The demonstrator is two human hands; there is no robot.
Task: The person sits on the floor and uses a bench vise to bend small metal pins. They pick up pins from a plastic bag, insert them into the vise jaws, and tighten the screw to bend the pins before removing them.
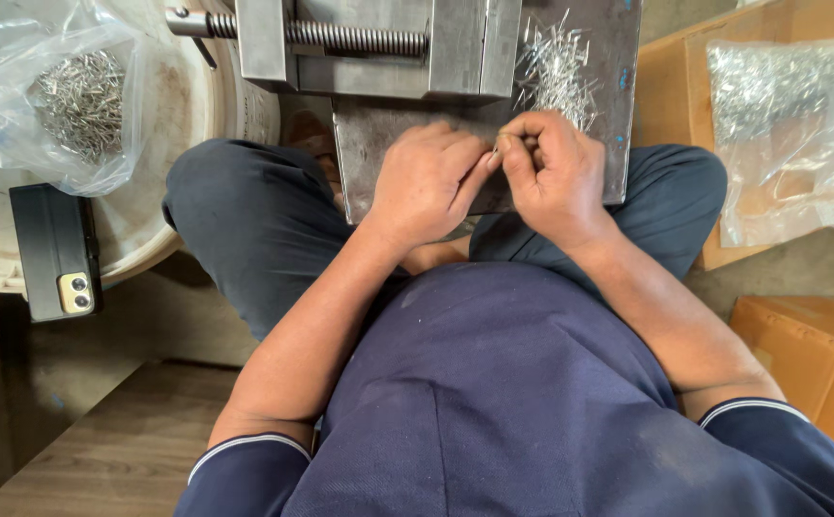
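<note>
Both hands meet over the near edge of a steel plate [570, 57] resting across the person's lap: the left hand [431, 182] and right hand [551, 172] each have their grip pinched on small metal pins [499, 146] held between the fingertips. A loose pile of pins [556, 67] lies just beyond the right hand on the plate, beside a vise [369, 43]. A clear bag of pins [77, 101] sits far left and another bag [781, 124] on a cardboard box [671, 105] far right.
</note>
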